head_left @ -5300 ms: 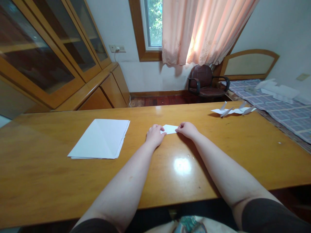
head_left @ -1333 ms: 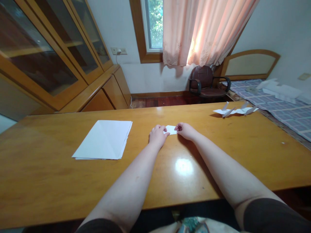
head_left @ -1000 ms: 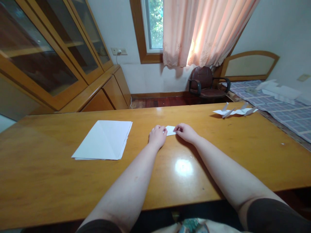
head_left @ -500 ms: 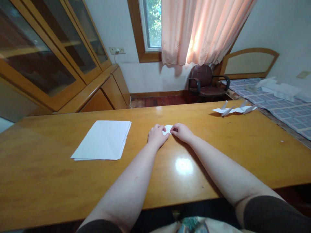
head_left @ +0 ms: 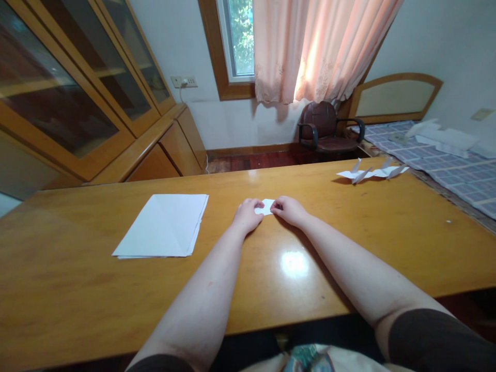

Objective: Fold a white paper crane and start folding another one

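A small folded piece of white paper (head_left: 265,207) lies on the wooden desk between my two hands. My left hand (head_left: 248,214) holds its left side, thumb and fingers curved around the edge. On the right, my right hand (head_left: 289,209) pinches the paper's other edge between closed fingertips. The fingers partly cover both ends of the paper. To the left rests a stack of white paper sheets (head_left: 163,226), its right edges slightly uneven. At the far right of the desk stand folded paper cranes (head_left: 370,172), with pointed wings sticking up.
The wooden desk (head_left: 77,299) spans the view. Beyond its far edge are a brown armchair (head_left: 323,129) and a bed (head_left: 445,160) with a checked cover. A glass-door cabinet (head_left: 127,88) stands at the left. A tiny white scrap (head_left: 448,221) lies near the desk's right edge.
My left hand has slid slightly left along the folded paper, so more of the white shows between the hands. My right hand stays nearly where it was.
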Tool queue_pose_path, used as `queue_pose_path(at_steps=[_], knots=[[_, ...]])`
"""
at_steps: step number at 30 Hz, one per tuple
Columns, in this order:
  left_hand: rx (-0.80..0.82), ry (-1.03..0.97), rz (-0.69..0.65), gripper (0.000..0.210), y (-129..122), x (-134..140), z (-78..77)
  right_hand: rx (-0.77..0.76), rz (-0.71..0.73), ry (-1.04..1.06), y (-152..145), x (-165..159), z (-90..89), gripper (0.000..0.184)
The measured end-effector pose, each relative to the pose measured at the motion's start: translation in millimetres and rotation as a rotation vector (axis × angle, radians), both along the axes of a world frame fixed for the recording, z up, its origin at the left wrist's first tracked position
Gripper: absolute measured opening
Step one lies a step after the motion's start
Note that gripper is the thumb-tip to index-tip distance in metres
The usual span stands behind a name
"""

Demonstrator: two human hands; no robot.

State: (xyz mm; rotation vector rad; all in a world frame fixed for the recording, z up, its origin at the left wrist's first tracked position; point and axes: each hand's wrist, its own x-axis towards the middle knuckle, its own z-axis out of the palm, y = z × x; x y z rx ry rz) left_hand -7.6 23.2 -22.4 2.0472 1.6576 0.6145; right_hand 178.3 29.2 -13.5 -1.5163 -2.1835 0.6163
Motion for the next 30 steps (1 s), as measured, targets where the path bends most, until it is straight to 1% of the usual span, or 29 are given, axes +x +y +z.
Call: queue_pose_path(at_steps=[7, 12, 15, 19, 21, 23, 25, 30], knots=[[-0.054, -0.113, -0.044, 0.055, 4, -5, -6.1, 0.009, 0.011, -0.007, 1, 1, -2.2, 0.009], [-0.059, -0.176, -0.087, 0.060, 6, -7, -8.3, 0.008, 0.009, 0.002, 2, 3, -3.2, 0.009], [-0.053, -0.222, -0.079, 0.055, 9, -8, -11.2, 0.006, 0.004, 0.012, 2, 4, -3.0, 0.008], [-0.092, -0.286, 0.085, 0.040, 12, -6, -12.5, -0.002, -0.011, -0.005, 0, 1, -1.4, 0.010], [-0.097, -0.276, 0.120, 0.034, 11, -4, -10.2, 0.000, -0.032, -0.022, -2, -2, -0.3, 0.014], [-0.076, -0.209, 0.108, 0.030, 9, -2, -6.4, 0.012, -0.059, -0.038, -3, -5, 0.7, 0.018], [-0.061, -0.128, 0.095, 0.027, 7, -1, -2.1, 0.015, -0.074, -0.050, -3, -7, 1.3, 0.017], [-0.064, -0.021, 0.075, 0.024, 3, 1, 4.0, -0.030, -0.049, -0.018, -1, -6, 0.5, 0.015]])
